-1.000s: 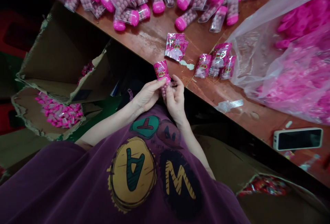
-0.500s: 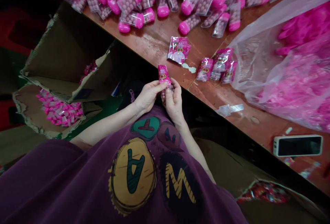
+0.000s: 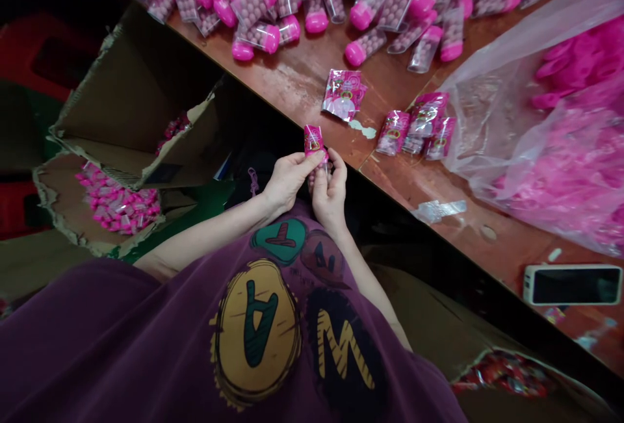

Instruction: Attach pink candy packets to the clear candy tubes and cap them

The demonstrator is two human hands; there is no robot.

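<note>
We see the left hand (image 3: pixel 286 181) with its thumb laid over a pink printed wrapper (image 3: pixel 314 138), its fingers curled nearly closed in a light pinch. Just beside it, the right hand (image 3: pixel 330 192) is half curled, its thumb and fingertips gathered around a clear tube of small pinkish balls (image 3: pixel 312 181). The wrapper covers the tube's far end, and both are held up in front of the purple shirt (image 3: pixel 166 338), off the near edge of the reddish table (image 3: pixel 292 78). Beyond the hands we find a flat printed packet (image 3: pixel 344 95) on the table, and to its right a small group of wrapped tubes (image 3: pixel 392 133). Farther off lies a heap of pink-capped tubes (image 3: pixel 253 4). On the right we see a clear plastic bag (image 3: pixel 475 127) with pink pieces (image 3: pixel 570 176) in it, and nearer us a phone (image 3: pixel 574 284). Well to the left, an open carton (image 3: pixel 97 108) stands below the table.
</note>
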